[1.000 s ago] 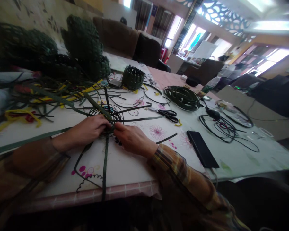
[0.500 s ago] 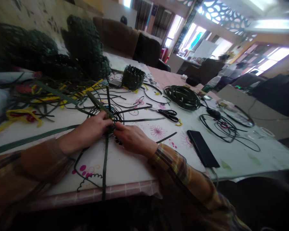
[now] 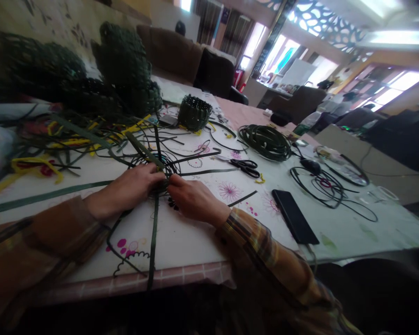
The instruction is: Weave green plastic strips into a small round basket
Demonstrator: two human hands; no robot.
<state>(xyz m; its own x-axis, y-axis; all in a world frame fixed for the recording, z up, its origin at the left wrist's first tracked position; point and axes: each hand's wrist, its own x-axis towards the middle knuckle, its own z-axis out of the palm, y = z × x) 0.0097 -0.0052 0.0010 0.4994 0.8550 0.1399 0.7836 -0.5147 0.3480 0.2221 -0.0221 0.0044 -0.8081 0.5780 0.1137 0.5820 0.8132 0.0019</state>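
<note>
A flat woven base of dark green strips [image 3: 160, 170] lies on the white table cover [image 3: 181, 237], with spokes fanning out from its centre. My left hand [image 3: 132, 186] rests on the near left of this base, fingers curled and pinching the strips at its centre. My right hand [image 3: 192, 197] meets it from the right, fingertips pinched on the same strips. One long green strip [image 3: 152, 242] runs from the base toward the table's near edge.
Black scissors [image 3: 246, 166] and a black phone [image 3: 293, 215] lie to the right. A small woven basket [image 3: 194, 111], a coil of green strip [image 3: 265, 142], black cords [image 3: 330, 188], and dark woven pieces [image 3: 125, 70] with yellow and green strips fill the far side.
Both hands stay pinched at the base's centre. My left hand has slid a little to the right, closer to the right hand.
</note>
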